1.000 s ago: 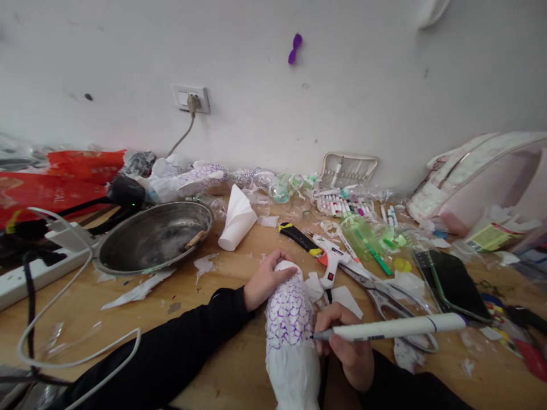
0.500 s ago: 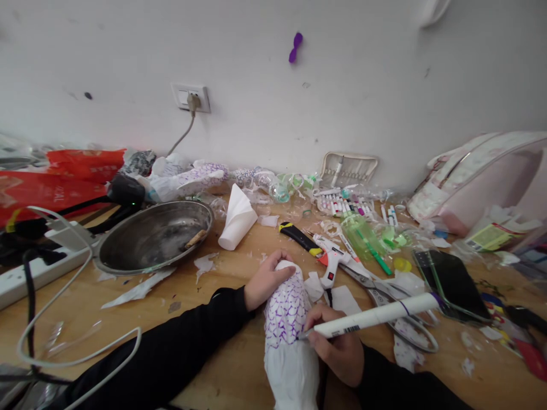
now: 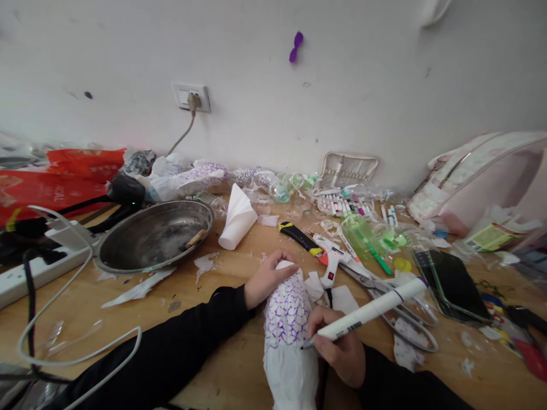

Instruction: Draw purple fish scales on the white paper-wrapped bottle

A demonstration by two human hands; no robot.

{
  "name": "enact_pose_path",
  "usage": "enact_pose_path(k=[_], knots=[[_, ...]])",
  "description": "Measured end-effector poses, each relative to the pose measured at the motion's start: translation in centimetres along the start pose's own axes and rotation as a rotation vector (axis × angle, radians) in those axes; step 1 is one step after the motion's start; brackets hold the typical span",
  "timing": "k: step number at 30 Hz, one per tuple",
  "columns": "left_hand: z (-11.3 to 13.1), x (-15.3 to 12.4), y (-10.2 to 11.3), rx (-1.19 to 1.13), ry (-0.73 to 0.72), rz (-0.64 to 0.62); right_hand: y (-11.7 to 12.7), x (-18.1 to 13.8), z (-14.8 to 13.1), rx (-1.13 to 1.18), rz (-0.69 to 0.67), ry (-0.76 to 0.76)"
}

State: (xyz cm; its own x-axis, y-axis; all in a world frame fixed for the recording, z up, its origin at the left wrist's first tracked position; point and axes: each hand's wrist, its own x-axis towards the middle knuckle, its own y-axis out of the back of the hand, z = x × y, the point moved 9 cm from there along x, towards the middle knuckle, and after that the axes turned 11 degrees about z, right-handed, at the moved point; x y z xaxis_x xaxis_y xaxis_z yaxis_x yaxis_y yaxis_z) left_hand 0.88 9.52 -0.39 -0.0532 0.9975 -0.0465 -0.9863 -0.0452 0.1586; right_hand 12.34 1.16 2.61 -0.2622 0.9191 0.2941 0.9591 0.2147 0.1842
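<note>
A white paper-wrapped shape [image 3: 289, 336] with purple scale marks on its upper half lies on the wooden table [image 3: 205, 341] in front of me. My left hand [image 3: 267, 278] is closed around its far end and steadies it. My right hand [image 3: 337, 347] grips a white marker [image 3: 371, 310] with a purple band. The marker's tip touches the right side of the shape, at the lower edge of the purple pattern.
Scissors [image 3: 393, 302], a white glue gun [image 3: 330, 263] and a yellow-black cutter [image 3: 299, 236] lie just behind my hands. A metal bowl [image 3: 149, 236], a power strip [image 3: 29, 273] and cables sit left. A phone [image 3: 453, 282], markers [image 3: 342, 204] and a pink bag [image 3: 482, 176] are right.
My right hand has tilted the marker so its back end swung up and left. The tip has moved slightly left and down on the shape. My left hand has stayed put.
</note>
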Motion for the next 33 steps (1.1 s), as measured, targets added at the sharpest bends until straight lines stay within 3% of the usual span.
enact_pose_path(k=[33], knots=[[0.0, -0.1, -0.1, -0.020, 0.002, -0.026, 0.0, -0.3, 1.3, 0.119, 0.028, -0.083]])
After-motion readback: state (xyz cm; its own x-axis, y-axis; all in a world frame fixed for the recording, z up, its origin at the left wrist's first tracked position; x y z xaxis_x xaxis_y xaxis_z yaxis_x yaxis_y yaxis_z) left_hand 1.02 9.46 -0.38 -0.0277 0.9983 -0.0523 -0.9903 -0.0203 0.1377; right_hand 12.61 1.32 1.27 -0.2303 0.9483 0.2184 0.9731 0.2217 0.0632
